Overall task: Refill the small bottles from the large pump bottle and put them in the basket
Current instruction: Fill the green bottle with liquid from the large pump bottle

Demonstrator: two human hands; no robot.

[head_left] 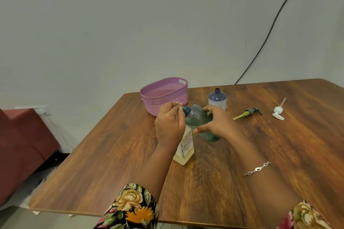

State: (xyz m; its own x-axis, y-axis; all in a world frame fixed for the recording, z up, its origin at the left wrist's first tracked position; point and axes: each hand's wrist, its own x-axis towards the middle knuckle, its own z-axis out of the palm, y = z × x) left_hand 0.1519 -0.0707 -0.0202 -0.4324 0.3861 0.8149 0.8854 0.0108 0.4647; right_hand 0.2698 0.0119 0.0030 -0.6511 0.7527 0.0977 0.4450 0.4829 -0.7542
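My right hand [216, 123] grips the large green-tinted bottle [197, 119], which is tipped on its side with its open neck pointing left. My left hand [169, 124] is wrapped around the top of a small pale yellow bottle [184, 149] that stands on the table; the green bottle's neck lies right at my left fingers. Whether liquid is flowing I cannot tell. A small blue bottle [217, 98] stands open behind my hands. The purple basket [163, 92] sits at the table's far left edge and looks empty.
A green pump head with its tube [248, 112] and a white pump head [278, 112] lie on the wooden table [279, 154] to the right. A black cable [270, 29] runs down the wall. A dark red seat [24, 145] stands left of the table.
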